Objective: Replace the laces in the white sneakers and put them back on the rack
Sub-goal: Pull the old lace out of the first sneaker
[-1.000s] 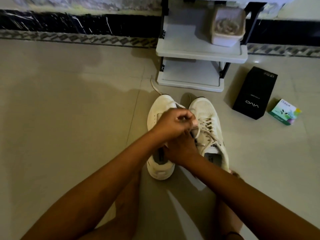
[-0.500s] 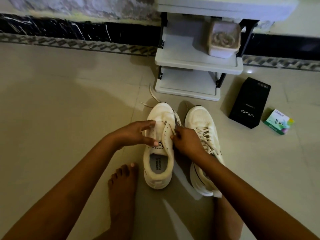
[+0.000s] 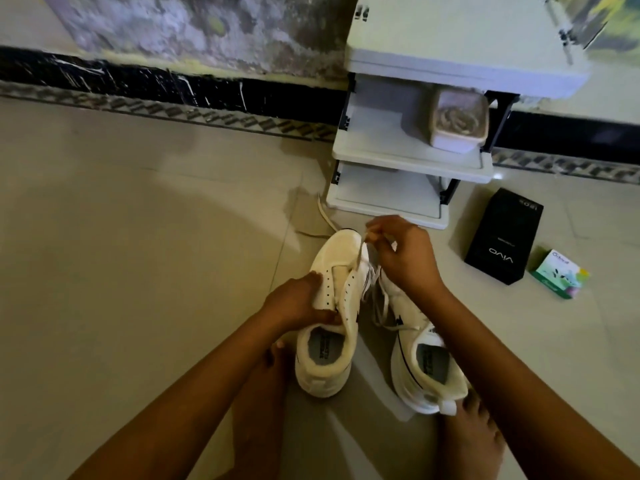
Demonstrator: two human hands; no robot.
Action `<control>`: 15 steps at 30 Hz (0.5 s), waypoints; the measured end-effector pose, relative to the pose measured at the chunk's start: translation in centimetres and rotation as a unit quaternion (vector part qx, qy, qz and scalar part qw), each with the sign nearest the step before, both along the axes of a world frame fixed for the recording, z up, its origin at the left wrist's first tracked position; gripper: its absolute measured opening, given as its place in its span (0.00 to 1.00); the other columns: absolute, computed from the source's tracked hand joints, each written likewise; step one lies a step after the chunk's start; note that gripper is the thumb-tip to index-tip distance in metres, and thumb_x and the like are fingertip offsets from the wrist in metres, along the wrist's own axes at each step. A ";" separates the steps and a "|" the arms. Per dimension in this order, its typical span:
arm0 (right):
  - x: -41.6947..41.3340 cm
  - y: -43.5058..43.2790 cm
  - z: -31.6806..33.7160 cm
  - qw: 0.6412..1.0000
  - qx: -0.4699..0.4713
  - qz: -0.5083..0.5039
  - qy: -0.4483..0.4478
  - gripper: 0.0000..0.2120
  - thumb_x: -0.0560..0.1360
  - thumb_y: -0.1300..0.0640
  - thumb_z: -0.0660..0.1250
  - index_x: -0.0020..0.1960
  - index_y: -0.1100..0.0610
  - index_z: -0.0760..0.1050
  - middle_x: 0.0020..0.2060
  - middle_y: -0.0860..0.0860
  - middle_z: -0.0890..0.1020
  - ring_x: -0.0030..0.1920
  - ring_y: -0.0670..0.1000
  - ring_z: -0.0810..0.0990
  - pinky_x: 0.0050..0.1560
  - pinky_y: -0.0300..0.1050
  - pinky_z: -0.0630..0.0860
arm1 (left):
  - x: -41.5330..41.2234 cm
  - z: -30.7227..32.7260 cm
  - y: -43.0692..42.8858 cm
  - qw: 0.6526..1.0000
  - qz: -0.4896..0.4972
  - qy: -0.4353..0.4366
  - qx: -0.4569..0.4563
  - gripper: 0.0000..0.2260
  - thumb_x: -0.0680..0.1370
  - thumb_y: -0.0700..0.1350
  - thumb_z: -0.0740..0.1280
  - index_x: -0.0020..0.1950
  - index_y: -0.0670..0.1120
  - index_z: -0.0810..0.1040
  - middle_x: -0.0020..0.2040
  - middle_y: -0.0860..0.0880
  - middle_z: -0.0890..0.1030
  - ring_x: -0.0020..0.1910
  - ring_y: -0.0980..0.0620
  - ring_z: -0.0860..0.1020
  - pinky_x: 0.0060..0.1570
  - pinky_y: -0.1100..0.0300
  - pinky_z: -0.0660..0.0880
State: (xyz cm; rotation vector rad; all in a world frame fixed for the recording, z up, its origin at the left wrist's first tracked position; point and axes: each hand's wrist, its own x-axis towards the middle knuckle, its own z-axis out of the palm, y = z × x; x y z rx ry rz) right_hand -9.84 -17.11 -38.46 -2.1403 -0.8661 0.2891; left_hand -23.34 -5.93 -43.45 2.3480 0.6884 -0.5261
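Two white sneakers stand side by side on the tiled floor. The left sneaker (image 3: 337, 271) has bare eyelets down most of its tongue. My left hand (image 3: 294, 303) grips its left eyelet flap and collar. My right hand (image 3: 401, 251) pinches a white lace (image 3: 358, 256) above the toe, and the lace runs down to the sneaker's upper. The right sneaker (image 3: 415, 341) is still laced, partly hidden by my right wrist. A loose lace (image 3: 323, 216) lies on the floor by the left sneaker's toe. The white rack (image 3: 408, 161) stands just beyond the shoes.
A lidded container (image 3: 457, 128) sits on the rack's middle shelf. A black phone box (image 3: 504, 237) and a small green box (image 3: 557, 277) lie on the floor to the right. My bare feet (image 3: 474, 434) rest near the shoe heels. A dark skirting runs along the wall.
My right hand has moved forward and up from the eyelets, pulling the lace out over the toe. My left hand shifted down onto the shoe's left flap. The camera tilted upward.
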 end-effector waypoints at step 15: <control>-0.4 -0.4 -2.3 0.753 0.101 -0.221 0.611 0.12 0.79 0.58 0.57 0.38 0.58 0.68 0.24 0.49 0.66 0.27 0.45 0.61 0.25 0.35 0.62 | -0.2 -1.3 -0.2 0.999 0.008 -0.043 -0.001 0.34 0.70 0.63 0.70 0.69 0.48 0.63 0.61 0.47 0.76 0.55 0.49 0.76 0.51 0.56 0.75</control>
